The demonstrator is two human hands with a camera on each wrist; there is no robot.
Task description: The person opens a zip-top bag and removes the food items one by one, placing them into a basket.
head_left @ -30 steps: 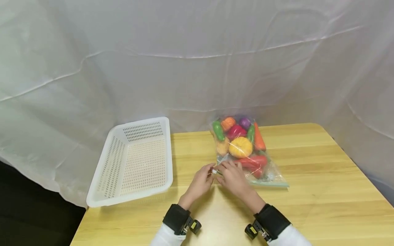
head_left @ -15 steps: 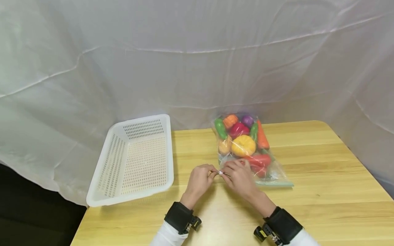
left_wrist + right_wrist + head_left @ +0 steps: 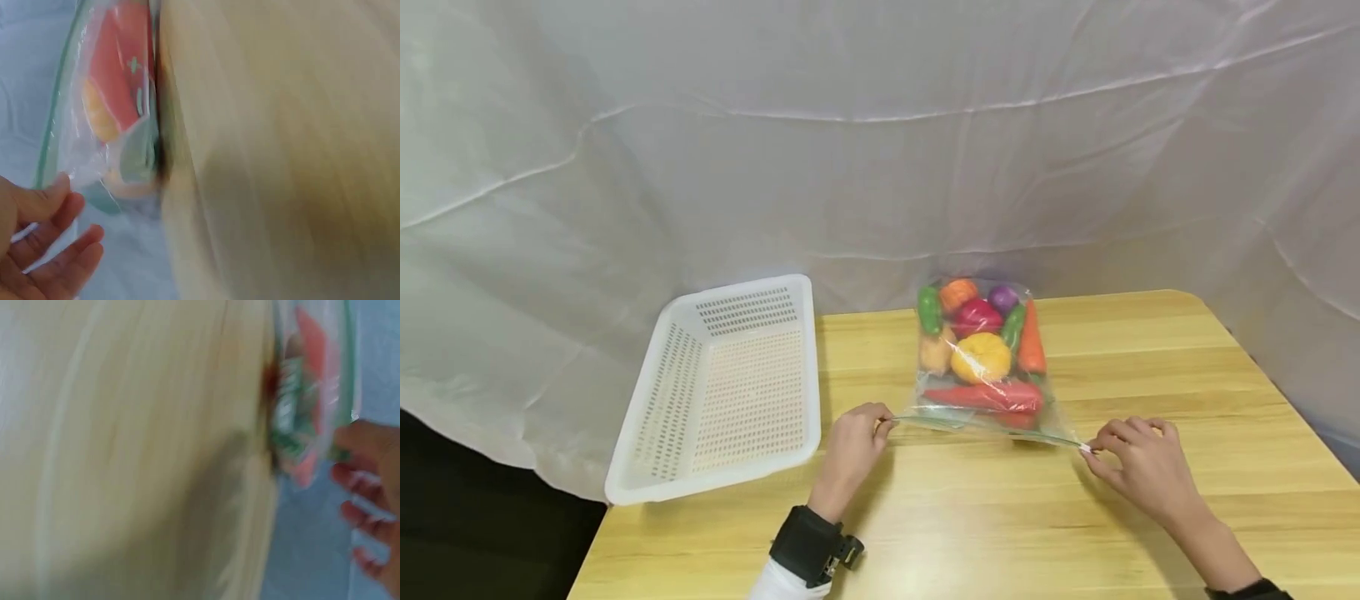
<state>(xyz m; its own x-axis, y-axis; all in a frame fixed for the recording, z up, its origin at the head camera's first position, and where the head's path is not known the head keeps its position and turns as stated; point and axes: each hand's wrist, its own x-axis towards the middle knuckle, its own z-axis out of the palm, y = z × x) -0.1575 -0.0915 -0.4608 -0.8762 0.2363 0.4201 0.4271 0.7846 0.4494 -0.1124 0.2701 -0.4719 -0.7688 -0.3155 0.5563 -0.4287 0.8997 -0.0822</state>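
Observation:
A clear zip bag [image 3: 951,415] lies on the table, its green-edged mouth stretched straight toward the person. Inside are a yellow pumpkin [image 3: 981,357], a carrot [image 3: 1031,340], a long red vegetable [image 3: 988,396] and several others. My left hand [image 3: 852,446] pinches the left corner of the mouth between thumb and index finger. At the opposite corner, the white slider [image 3: 1085,448] sits between the thumb and fingers of my right hand [image 3: 1142,467]. Both wrist views show thumb and fingertips on the green strip; the left wrist view has the red vegetable [image 3: 119,69] behind clear plastic.
To the left stands a white perforated plastic basket [image 3: 815,392], with nothing in it. The wooden table [image 3: 970,533] has a rounded far right corner. Pale cloth [image 3: 880,183] hangs behind it.
Starting together at the mouth's left end, my hands have parted. The right hand and slider travelled right along the strip; the left hand shifted slightly left. The bag's mouth has straightened.

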